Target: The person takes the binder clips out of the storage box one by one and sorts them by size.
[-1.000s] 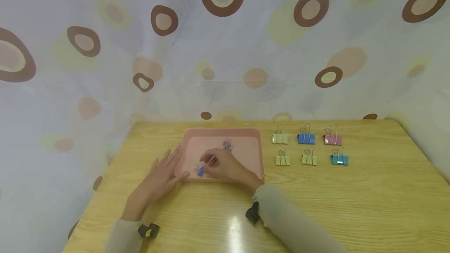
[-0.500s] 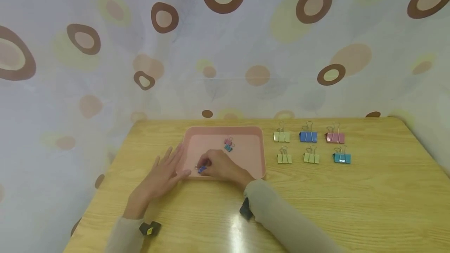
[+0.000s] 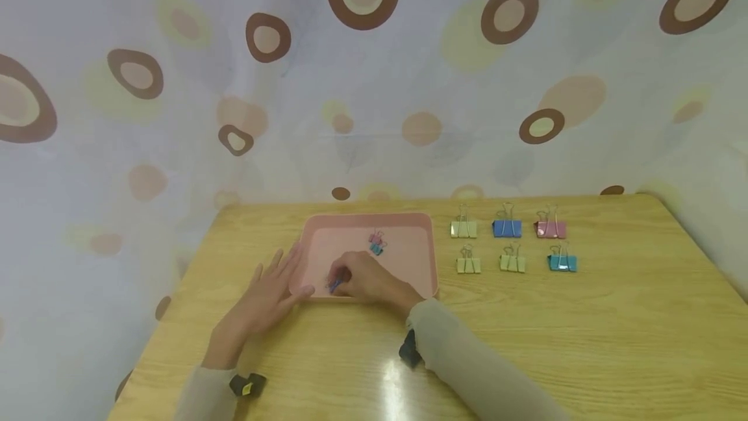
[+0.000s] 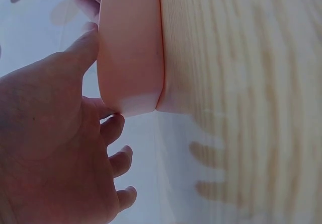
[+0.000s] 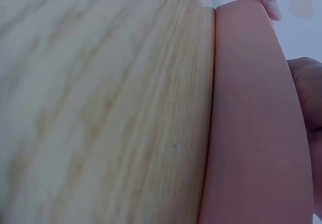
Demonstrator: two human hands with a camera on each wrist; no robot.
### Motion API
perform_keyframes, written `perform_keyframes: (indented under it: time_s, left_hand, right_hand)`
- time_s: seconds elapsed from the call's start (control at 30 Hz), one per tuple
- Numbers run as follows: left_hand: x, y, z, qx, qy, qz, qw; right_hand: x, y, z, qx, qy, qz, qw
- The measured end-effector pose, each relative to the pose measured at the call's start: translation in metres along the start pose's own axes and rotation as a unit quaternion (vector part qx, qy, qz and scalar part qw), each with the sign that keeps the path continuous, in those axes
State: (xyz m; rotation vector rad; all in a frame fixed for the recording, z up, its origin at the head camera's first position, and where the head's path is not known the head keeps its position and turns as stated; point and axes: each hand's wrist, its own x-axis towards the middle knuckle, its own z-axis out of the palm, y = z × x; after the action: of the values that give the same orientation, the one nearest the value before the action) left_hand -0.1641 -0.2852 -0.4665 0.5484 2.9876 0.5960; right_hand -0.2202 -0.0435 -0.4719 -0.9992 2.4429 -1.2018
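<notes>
Wood-grain table (image 3: 613,323): work surface
Right hand (image 3: 365,278): you pinch small blue metal binder clip (image 3: 335,286)
Clip: likely light, stiff; take its body
Left hand (image 3: 263,297): spread, touching pink rectangular tray (image 3: 403,262)

Tray (image 3: 345,239): pink, shallow, rectangular, corners rounded, walls raised. It sits flat, long sides running left to right. The left hand (image 3: 265,297) touches it at the left end, fingers extended, thumb at the near left corner. Clip (image 3: 334,286): small, blue, with wire handles toward the left. It is in the tray's near left part, pinched by the right hand (image 3: 365,277), partly hidden by its fingers.
</notes>
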Motion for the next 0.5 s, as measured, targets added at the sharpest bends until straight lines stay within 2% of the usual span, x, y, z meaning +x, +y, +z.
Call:
perform_keyframes:
  time_s: [0.13, 0.5]
  left_hand:
    - [-0.001, 0.0, 0.001, 0.0, 0.004, 0.002, 1.0]
    - [-0.002, 0.003, -0.001, 0.001, 0.002, 0.001, 1.0]
  right_hand:
    - [-0.005, 0.002, -0.004, 0.016, 0.007, 0.011, 1.0]
    - [-0.019, 0.002, -0.021, 0.036, 0.066, 0.008, 0.997]
